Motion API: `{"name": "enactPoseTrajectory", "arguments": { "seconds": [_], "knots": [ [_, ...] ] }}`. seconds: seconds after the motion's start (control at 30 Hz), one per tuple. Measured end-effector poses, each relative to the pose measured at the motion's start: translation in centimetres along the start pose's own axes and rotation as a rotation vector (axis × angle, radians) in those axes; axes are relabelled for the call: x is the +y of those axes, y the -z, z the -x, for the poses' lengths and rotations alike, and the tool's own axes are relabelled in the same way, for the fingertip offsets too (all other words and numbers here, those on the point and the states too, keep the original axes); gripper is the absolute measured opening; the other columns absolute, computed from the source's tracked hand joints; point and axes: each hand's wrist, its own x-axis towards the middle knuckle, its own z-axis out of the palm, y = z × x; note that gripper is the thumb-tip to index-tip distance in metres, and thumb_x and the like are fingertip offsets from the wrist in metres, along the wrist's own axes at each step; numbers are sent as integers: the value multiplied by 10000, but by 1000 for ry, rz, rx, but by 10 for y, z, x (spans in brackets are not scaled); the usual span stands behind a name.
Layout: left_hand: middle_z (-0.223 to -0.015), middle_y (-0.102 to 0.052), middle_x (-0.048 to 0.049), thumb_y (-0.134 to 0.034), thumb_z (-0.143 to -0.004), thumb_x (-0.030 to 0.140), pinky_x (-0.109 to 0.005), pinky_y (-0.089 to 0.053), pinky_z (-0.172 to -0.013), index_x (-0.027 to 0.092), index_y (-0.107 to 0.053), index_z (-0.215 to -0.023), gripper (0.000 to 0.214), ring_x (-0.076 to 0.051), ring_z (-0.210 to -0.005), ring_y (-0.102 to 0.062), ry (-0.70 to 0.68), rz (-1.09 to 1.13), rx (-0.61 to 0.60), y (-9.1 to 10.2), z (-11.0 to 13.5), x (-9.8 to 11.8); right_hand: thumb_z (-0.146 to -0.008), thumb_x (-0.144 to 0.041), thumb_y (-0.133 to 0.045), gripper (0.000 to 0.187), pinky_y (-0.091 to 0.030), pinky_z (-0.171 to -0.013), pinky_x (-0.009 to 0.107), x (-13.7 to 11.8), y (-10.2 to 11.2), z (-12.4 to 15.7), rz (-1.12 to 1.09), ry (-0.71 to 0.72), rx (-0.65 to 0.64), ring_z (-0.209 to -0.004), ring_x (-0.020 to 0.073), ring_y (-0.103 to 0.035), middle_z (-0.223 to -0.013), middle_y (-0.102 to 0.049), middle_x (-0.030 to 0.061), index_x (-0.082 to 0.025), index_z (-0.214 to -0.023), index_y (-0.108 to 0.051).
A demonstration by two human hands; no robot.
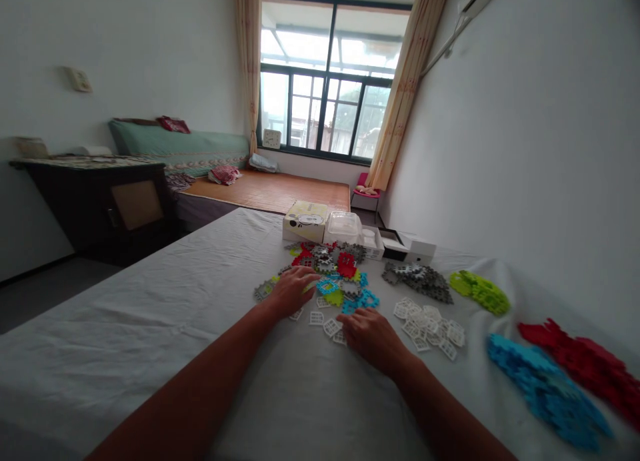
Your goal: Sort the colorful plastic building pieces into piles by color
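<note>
A mixed pile of toothed plastic building pieces in grey, red, lime and blue lies on the cloth in front of me. At its left side is my left hand (293,291), palm down, with fingers reaching over the near pieces and nothing visibly held. A blue square piece (329,285) lies just beyond its fingertips. My right hand (373,337) rests low on the cloth, its fingers stretched leftward. Its fingertips are at a small white window piece (332,327); whether they touch it is hard to see. Another white window piece (316,318) lies between the hands.
Sorted heaps lie to the right: white window pieces (425,324), grey pieces (420,281), lime pieces (479,291), blue pieces (545,387) and red pieces (585,361). Behind the pile stand a cardboard box (305,222) and a clear plastic container (343,227). Wrinkled grey cloth (165,301) covers the surface.
</note>
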Motion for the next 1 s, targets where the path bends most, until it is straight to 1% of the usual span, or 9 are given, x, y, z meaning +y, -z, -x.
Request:
{"name": "enactPoseTrajectory", "arguments": {
  "seconds": [0.13, 0.2, 0.27, 0.37, 0.53, 0.67, 0.73, 0.83, 1.0],
  "knots": [
    [-1299, -539, -7, -464, -929, 310, -367, -324, -1066, 350, -559, -1241, 329, -204, -1236, -431, -194, 43, -43, 4, 2, 18, -866, -323, -562, 222, -420, -836, 295, 1, 2, 3, -142, -37, 2, -934, 199, -575, -925, -673, 42, -243, -1060, -634],
    [-1336, -515, 11, -449, -938, 348, -378, -294, -1085, 373, -582, -1212, 305, -213, -1276, -396, -255, 32, -93, 3, 4, 23, -816, -385, -626, 287, -425, -835, 291, 2, 3, 4, -232, -63, -17, -953, 202, -565, -958, -661, 31, -252, -1070, -627],
    [-1343, -511, 17, -442, -940, 386, -384, -290, -1082, 376, -611, -1174, 289, -224, -1272, -406, -279, 6, -150, 0, 4, 26, -789, -361, -654, 293, -424, -829, 287, 3, 3, 5, -288, -85, -36, -952, 198, -558, -966, -647, 27, -252, -1060, -625],
    [-1326, -525, -1, -451, -935, 392, -380, -333, -1038, 353, -606, -1184, 296, -232, -1213, -465, -232, -44, -181, -3, 4, 23, -741, -277, -683, 292, -426, -792, 274, 5, 0, 5, -377, -121, -49, -896, 178, -557, -936, -620, 18, -238, -1024, -623],
    [-1293, -543, -5, -448, -931, 386, -372, -384, -964, 338, -615, -1148, 277, -227, -1138, -510, -86, -127, -154, -1, 3, 10, -693, -179, -687, 272, -421, -652, 222, 8, -5, 5, -580, -168, -27, -695, 111, -521, -839, -553, -13, -221, -957, -634],
    [-1255, -567, 4, -489, -906, 354, -379, -378, -954, 354, -628, -1101, 240, -227, -1141, -506, 28, -205, -142, 0, 4, -1, -723, -186, -658, 408, -436, -652, 229, 19, -3, 6, -687, -246, 24, -665, 112, -539, -827, -599, -14, -219, -1123, -585],
    [-1228, -583, -3, -505, -893, 343, -389, -378, -946, 352, -640, -1073, 225, -234, -1143, -502, 77, -225, -130, -2, 4, -6, -754, -231, -634, 336, -444, -659, 241, 30, 1, 8, -675, -287, 30, -677, 128, -571, -813, -635, -2, -208, -1088, -605],
    [-1221, -588, -17, -518, -879, 329, -407, -382, -931, 336, -649, -1049, 215, -248, -1141, -497, 111, -229, -99, -4, 4, -10, -821, -308, -558, 167, -442, -694, 262, 58, 10, 18, -553, -350, 79, -726, 158, -615, -790, -679, 17, -211, -904, -666],
    [-1192, -605, -11, -524, -873, 301, -399, -374, -943, 333, -651, -1053, 222, -240, -1134, -498, 122, -193, -59, -5, 3, -12, -859, -324, -501, 210, -427, -685, 301, 112, 21, 46, -162, -594, 86, -760, 207, -643, -800, -709, 42, -227, -831, -685]
  ]
}}
